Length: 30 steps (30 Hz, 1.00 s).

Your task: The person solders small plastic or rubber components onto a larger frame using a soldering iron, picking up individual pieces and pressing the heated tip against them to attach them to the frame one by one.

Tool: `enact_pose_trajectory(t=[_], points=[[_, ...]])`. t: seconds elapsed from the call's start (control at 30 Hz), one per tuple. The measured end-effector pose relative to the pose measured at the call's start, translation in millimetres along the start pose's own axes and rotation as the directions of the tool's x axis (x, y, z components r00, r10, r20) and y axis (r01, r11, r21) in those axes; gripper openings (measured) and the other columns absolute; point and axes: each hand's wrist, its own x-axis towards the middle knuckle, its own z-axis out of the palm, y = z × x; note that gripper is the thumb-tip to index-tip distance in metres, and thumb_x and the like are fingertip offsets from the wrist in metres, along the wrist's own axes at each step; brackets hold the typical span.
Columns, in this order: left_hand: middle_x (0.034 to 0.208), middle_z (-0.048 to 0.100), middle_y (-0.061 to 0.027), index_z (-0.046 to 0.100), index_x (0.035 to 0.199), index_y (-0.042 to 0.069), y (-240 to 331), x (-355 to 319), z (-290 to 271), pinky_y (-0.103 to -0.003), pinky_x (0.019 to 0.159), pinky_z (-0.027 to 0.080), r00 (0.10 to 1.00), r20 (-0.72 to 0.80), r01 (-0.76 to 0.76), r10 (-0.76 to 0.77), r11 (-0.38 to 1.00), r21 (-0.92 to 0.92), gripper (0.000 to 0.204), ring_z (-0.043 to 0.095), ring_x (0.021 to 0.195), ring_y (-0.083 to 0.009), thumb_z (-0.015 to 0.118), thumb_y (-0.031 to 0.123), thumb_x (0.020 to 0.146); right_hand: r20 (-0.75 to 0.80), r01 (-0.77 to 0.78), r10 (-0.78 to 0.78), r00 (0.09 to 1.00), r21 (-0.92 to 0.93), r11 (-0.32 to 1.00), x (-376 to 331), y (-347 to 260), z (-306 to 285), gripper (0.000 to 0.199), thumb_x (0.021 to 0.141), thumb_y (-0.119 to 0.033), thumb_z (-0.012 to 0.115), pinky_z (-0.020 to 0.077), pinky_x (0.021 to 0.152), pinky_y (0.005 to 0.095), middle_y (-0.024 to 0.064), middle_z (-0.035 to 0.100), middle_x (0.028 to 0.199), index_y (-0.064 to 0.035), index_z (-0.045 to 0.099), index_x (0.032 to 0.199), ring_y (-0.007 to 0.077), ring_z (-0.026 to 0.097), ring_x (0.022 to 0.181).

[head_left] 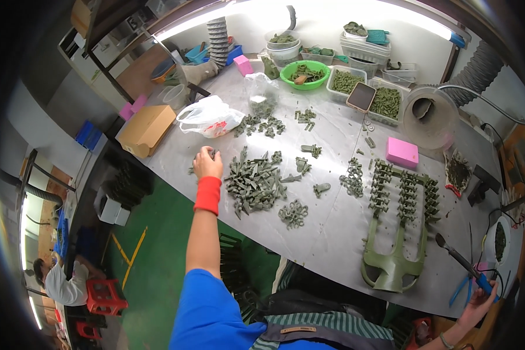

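Roughly midway, I'd judge: the big heap of loose grey-green plastic parts (254, 184) is unsorted, while the small grey-green plastic piece (213, 154) sits pinched in my left hand (207, 163), just left of the heap. Finished rows fill the olive plastic rack (399, 233). My right hand (478, 300) grips a dark-handled tool (461, 262).

My grey worktable (332, 233) runs from upper left to lower right. On it lie a heap of green plastic parts (254, 182) at centre, a pink block (402, 153) right of it, a cardboard box (147, 129) and white bag (210, 115) at left, and a green bowl (304, 74) up top.
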Motion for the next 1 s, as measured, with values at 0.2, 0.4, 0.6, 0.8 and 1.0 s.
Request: enact_pose_trajectory(t=[0.2, 0.4, 0.6, 0.8, 1.0], points=[[0.119, 0.058, -0.0133, 0.062, 0.105, 0.013, -7, 25, 19, -0.046, 0.1, 0.038, 0.952, 0.027, 0.278, -0.305, 0.898, 0.342, 0.039, 0.048, 0.116, -0.0355, 0.07, 0.042, 0.08, 0.049, 0.024, -0.022, 0.999, -0.038, 0.999, -4, -5, -8, 0.024, 0.095, -0.025, 0.059, 0.0549, 0.064, 0.0148, 0.0008, 0.064, 0.099, -0.005, 0.061, 0.11, 0.0046, 0.06, 0.069], [0.11, 0.064, -0.0101, 0.064, 0.101, 0.012, -30, 23, 25, -0.046, 0.091, 0.045, 0.987, 0.039, 0.143, -0.156, 0.961, 0.237, 0.033, 0.057, 0.107, -0.0309, 0.075, 0.032, 0.077, -0.009, -0.005, 0.005, 1.0, -0.007, 1.0, 2, -5, -12, 0.024, 0.095, -0.023, 0.059, 0.0541, 0.065, 0.0144, 0.0002, 0.064, 0.103, -0.0054, 0.061, 0.111, 0.0045, 0.059, 0.069], [0.088, 0.068, -0.0016, 0.065, 0.095, 0.0, 2, -1, 12, -0.021, 0.065, 0.048, 0.978, 0.209, 0.15, 0.011, 0.661, -0.736, 0.015, 0.062, 0.076, -0.0075, 0.071, 0.01, 0.086, -0.035, -0.037, 0.036, 0.999, -0.024, 0.999, -1, -5, -2, 0.023, 0.095, -0.025, 0.06, 0.0523, 0.062, 0.0141, -0.001, 0.063, 0.101, -0.006, 0.062, 0.108, 0.0038, 0.058, 0.067], [0.09, 0.069, -0.003, 0.069, 0.107, -0.001, 85, -48, -39, -0.02, 0.066, 0.049, 0.971, 0.23, 0.165, 0.069, 0.505, -0.847, 0.021, 0.06, 0.073, -0.0057, 0.069, 0.007, 0.087, -0.02, -0.104, 0.105, 0.994, 0.026, 0.994, 10, 3, -10, 0.025, 0.097, -0.025, 0.056, 0.0501, 0.061, 0.0145, -0.0008, 0.063, 0.102, -0.0062, 0.061, 0.112, 0.0041, 0.055, 0.067], [0.089, 0.069, -0.0029, 0.069, 0.103, -0.001, 130, -70, -63, -0.02, 0.069, 0.05, 0.964, 0.203, 0.102, 0.172, 0.465, -0.879, 0.017, 0.061, 0.076, -0.0062, 0.068, 0.006, 0.088, -0.064, -0.081, 0.084, 0.994, 0.049, 0.995, 5, 3, -4, 0.024, 0.096, -0.026, 0.057, 0.0509, 0.059, 0.0147, -0.0006, 0.063, 0.096, -0.0056, 0.062, 0.108, 0.004, 0.056, 0.065]])
